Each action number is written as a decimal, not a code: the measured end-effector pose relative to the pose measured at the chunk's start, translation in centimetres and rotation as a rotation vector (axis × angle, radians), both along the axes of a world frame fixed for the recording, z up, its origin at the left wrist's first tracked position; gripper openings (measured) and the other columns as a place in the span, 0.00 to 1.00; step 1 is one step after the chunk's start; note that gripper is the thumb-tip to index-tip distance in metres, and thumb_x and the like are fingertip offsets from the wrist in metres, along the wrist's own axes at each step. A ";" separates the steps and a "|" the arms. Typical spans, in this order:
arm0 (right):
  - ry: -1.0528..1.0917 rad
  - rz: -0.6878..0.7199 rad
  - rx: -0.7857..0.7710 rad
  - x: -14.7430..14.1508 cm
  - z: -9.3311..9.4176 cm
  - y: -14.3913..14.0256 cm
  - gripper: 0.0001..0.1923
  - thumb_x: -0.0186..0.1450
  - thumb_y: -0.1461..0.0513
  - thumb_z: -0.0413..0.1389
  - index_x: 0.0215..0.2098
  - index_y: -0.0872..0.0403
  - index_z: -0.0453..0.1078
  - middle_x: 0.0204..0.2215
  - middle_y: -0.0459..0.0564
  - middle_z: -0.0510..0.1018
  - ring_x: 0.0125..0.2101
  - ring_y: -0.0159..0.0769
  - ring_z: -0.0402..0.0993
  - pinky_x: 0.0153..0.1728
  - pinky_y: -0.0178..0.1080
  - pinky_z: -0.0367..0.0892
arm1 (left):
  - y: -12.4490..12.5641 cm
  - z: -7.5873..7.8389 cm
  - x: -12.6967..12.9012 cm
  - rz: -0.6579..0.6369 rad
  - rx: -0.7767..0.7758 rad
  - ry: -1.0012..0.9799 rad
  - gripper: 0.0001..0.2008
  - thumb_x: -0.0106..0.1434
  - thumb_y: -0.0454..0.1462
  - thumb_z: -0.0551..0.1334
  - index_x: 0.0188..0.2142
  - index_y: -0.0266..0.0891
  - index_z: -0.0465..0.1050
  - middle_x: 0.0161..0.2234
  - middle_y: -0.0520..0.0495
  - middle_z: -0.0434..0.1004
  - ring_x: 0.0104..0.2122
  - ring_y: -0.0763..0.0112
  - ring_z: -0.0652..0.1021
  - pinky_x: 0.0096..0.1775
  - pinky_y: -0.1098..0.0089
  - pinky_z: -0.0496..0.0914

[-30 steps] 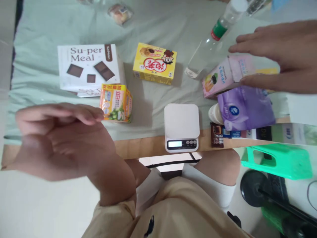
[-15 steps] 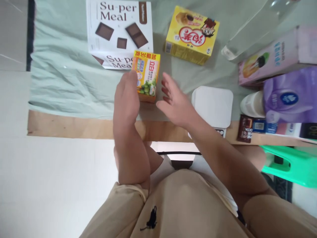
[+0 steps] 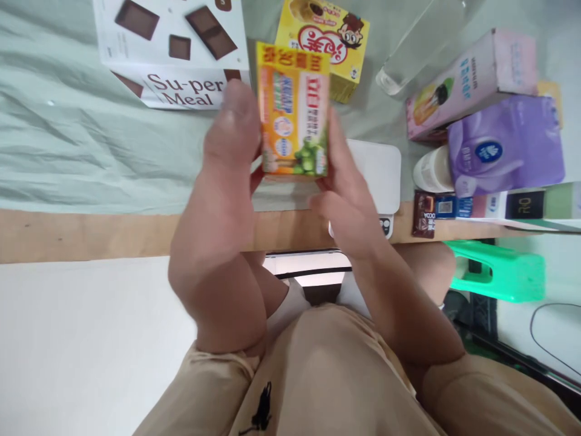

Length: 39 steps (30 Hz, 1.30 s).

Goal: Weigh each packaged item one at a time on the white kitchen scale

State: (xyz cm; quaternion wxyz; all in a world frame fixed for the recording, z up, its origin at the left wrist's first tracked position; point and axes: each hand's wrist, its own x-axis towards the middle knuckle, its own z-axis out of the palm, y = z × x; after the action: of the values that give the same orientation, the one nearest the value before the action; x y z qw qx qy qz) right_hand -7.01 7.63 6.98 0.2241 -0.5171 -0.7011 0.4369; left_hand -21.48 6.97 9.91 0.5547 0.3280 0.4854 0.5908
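A small orange-and-yellow box (image 3: pixel 293 121), printed with Chinese characters and green fruit, is held up close between both hands. My left hand (image 3: pixel 229 151) grips its left side, thumb along the edge, with most of the fingers hidden behind. On the opposite side, my right hand (image 3: pixel 351 206) has its fingers against the box's lower right edge. Behind it, partly covered, lies a yellow snack box (image 3: pixel 349 51) with a cartoon figure. Left of that stands a white Su-per Meal box (image 3: pixel 181 66) with chocolate pictures. A white kitchen scale (image 3: pixel 379 175) lies beside my right hand.
On the right are a clear plastic bottle (image 3: pixel 417 45), a pink carton (image 3: pixel 472 79), a purple tissue pack (image 3: pixel 508 148), a white bottle (image 3: pixel 433 171) and small packets (image 3: pixel 424 215). A wooden edge (image 3: pixel 91 233) borders the green cloth (image 3: pixel 54 151). A green stool (image 3: pixel 517 272) stands below.
Both hands have closed on the orange-and-yellow box and lifted it nearer the camera. My right hand was apart from it before. The view has shifted, so the table things appear further left and higher.
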 end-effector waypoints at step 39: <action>0.583 -0.358 0.592 17.9 -8.4 -3.4 0.17 0.70 0.51 0.58 0.51 0.48 0.80 0.35 0.49 0.77 0.36 0.34 0.77 0.34 0.40 0.71 | 3.9 -6.7 7.2 0.275 0.574 0.356 0.27 0.42 0.09 0.43 0.27 0.36 0.68 0.25 0.56 0.69 0.23 0.80 0.70 0.24 0.76 0.60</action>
State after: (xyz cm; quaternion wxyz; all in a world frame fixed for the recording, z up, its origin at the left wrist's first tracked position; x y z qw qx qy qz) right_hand 10.91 4.24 -1.41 0.6224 -0.3994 -0.6029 0.2994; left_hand -14.32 10.86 3.17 0.2622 0.4998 0.4286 0.7055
